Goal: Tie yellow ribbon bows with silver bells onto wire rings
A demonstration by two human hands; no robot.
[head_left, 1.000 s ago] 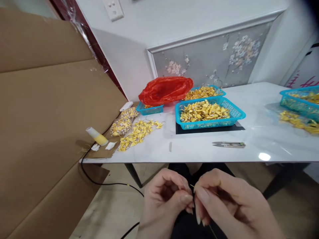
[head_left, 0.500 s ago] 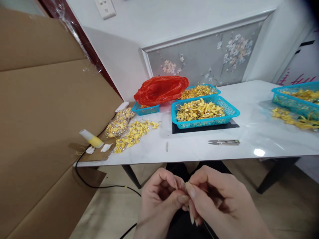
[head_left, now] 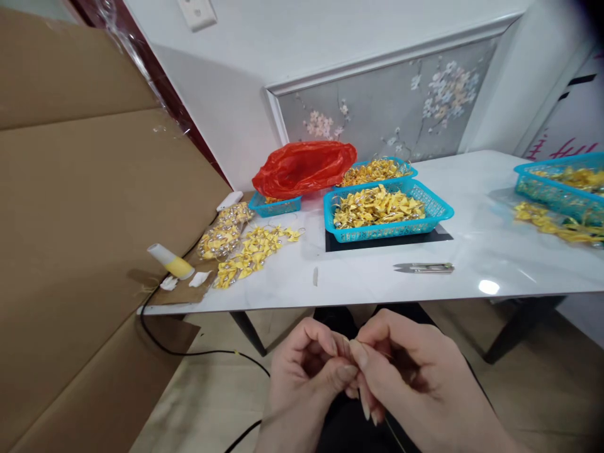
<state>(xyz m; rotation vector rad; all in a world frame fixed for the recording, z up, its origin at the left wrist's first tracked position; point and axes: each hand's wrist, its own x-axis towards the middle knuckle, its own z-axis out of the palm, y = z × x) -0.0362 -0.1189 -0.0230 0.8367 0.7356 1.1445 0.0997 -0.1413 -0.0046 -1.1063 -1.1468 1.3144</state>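
1. A large sheet of brown cardboard (head_left: 85, 207) fills the left of the view, leaning beside the white table (head_left: 472, 251).
2. On the table, a red plastic bag (head_left: 304, 168) lies over a small blue basket (head_left: 276, 205). Just right of it, a bigger blue basket of yellow bows (head_left: 384, 211) sits on a dark mat, with another basket behind it and one more at the far right edge.
3. Loose yellow bows (head_left: 252, 251) are spread near the table's left corner, beside a yellow-and-white tube (head_left: 170, 261); thread snips (head_left: 425, 268) lie near the front edge.
4. Below the table edge, over the lap, the left hand (head_left: 304, 377) and right hand (head_left: 415, 377) meet fingertip to fingertip. Both are pinched narrow on something very small; it is hidden by the fingers. A fine yellowish strand (head_left: 394, 434) trails down under the right hand, so the piece being worked is probably thread, held between the two pinches.
5. Risks, as a judgement: the strand is thin and the grip is by fingertips only, so a slight loosening could let it slip and drop to the floor. Pulling the hands apart too sharply could snap or fray it. The long nails may snag it.
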